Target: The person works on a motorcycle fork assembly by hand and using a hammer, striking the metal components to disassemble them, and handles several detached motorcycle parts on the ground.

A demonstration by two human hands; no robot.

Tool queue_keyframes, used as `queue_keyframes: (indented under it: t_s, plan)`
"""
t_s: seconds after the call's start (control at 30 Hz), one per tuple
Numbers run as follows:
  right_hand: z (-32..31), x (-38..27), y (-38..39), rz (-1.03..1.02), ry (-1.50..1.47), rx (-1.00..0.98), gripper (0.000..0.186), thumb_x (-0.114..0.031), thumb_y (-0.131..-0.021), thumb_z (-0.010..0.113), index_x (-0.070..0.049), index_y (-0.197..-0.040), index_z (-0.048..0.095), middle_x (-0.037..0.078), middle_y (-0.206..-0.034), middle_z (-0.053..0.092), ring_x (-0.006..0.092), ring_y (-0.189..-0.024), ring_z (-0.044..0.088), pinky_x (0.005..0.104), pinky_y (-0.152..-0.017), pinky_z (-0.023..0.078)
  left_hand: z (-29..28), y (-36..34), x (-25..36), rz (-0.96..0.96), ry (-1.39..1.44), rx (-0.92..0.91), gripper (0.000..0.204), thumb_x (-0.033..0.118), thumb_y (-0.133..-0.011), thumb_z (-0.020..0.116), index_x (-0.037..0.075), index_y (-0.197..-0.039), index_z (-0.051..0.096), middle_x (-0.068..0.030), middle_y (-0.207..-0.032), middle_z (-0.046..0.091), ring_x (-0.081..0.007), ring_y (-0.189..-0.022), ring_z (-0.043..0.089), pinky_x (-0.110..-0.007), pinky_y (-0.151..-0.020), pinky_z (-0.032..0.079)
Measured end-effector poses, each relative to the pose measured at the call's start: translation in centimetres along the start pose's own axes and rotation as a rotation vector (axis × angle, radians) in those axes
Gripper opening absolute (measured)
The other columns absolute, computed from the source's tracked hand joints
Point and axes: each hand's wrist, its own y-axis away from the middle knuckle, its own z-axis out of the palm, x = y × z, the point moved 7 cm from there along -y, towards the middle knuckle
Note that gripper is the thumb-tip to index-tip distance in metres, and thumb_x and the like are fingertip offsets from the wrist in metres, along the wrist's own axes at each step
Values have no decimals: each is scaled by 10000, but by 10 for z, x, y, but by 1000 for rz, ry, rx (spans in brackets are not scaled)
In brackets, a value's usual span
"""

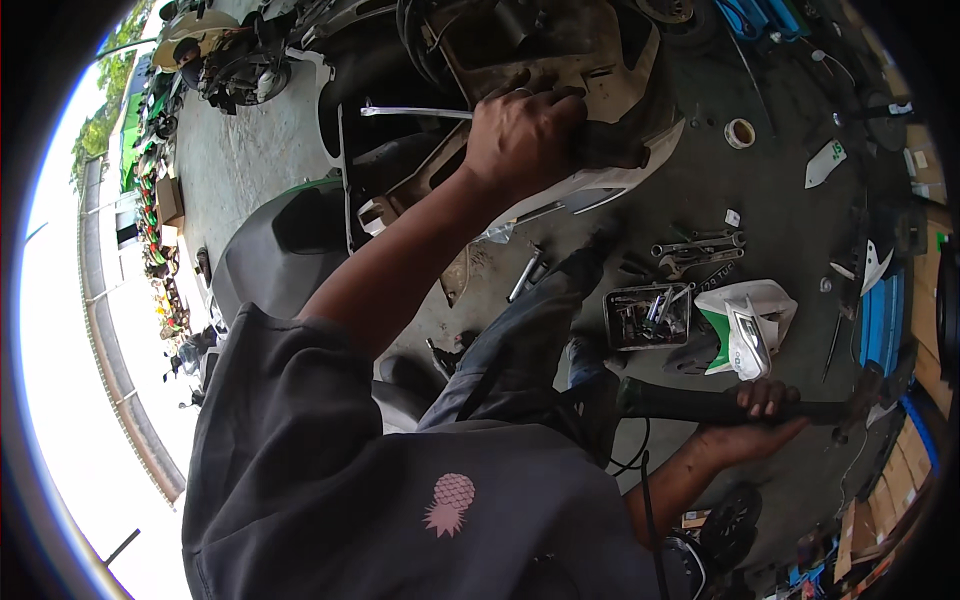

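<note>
My left hand is closed around a silver wrench, whose slim shaft sticks out to the left over a partly stripped scooter body. A dark, rounded piece lies against the fingers on their right; what it is, I cannot tell. Low on the right, my right hand wraps around a long black tube that looks like a rubber grip. The tube's far right end is dark and hard to make out. Scooter panels lie between and below the left forearm and the floor.
A tray of tools sits on the floor, with several loose wrenches above it. Beside it lies a white and green fairing. A round tin stands farther off. Cardboard boxes line the right; parked motorcycles stand far left.
</note>
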Motion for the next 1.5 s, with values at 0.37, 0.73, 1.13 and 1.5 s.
queue_keyframes:
  t_s: [0.37, 0.73, 1.13, 1.5]
  plan:
    - [19, 73, 34, 395, 204, -56, 423, -496, -971, 329, -113, -988, 506, -21, -597, 378, 62, -419, 376, 211, -344, 354, -12, 3, 4, 65, 68, 116, 221, 269, -648, 736, 111, -753, 622, -48, -737, 644, -251, -628, 640, -345, -520, 498]
    - [23, 79, 43, 458, 281, -38, 465, -549, -956, 310, -116, -973, 480, -18, -557, 380, 87, -367, 365, 238, -337, 333, -13, 2, 0, 74, 118, 135, 179, 265, -669, 694, 123, -726, 601, -47, -695, 628, -271, -619, 637, -384, -519, 497]
    - [58, 112, 90, 782, 460, -217, 449, -530, -953, 330, -114, -988, 492, 3, -563, 372, 110, -371, 373, 259, -343, 336, -10, -5, -3, 63, 114, 92, 479, 449, -561, 829, 84, -817, 657, -62, -766, 678, -238, -651, 675, -338, -575, 547]
    - [26, -19, -4, -25, -47, -6, 473, -559, -941, 336, -101, -897, 444, 13, -573, 398, 129, -374, 372, 278, -364, 360, -15, 1, -6, -1, 76, 50, 436, 404, -575, 821, 106, -857, 675, -83, -756, 671, -264, -684, 670, -357, -600, 539]
